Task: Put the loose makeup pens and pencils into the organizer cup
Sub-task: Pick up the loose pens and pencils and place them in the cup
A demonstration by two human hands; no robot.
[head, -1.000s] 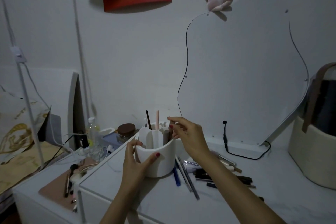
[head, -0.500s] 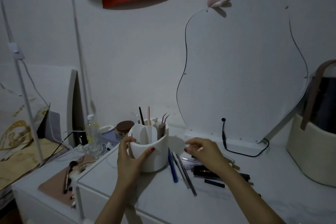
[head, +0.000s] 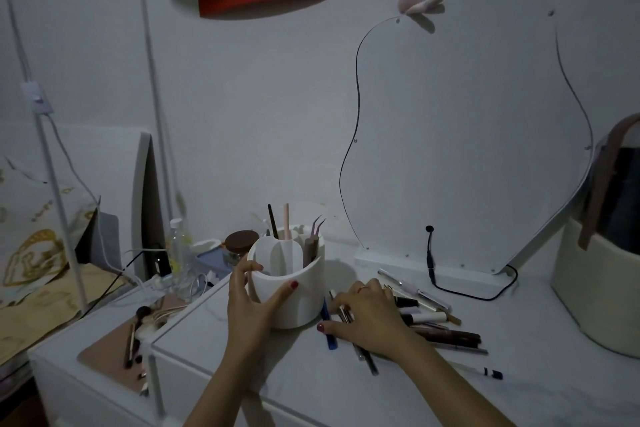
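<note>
Down onto the pile has come the right hand [head: 367,317]; a moment ago it hovered a little above the pens, and before that it was up at the cup's rim. Biggest of all is the tall wavy-edged white mirror panel [head: 467,135], which leans at the back of the white table [head: 398,399]. A round cream basket with a brown strap [head: 595,291] stands at the far right. Near the middle of the table is the white round organizer cup with dividers inside [head: 294,288]. The left hand [head: 251,305] is wrapped around the cup's near side, thumb in front and fingers round its left side and over the rim, so it is holding the cup. The right hand lies flat with its fingers spread over the heap of loose makeup pens and pencils [head: 433,319], just to the right of the cup; I cannot tell if it has hold of any of them. A blue pen [head: 328,329] lies between the cup and that hand. A thin dark brush [head: 273,220], a pink stick [head: 286,220] and purple tweezers [head: 317,227] stand up in the cup's back parts. One white pencil with a dark cap [head: 485,372] lies alone, nearer the front edge.
</note>
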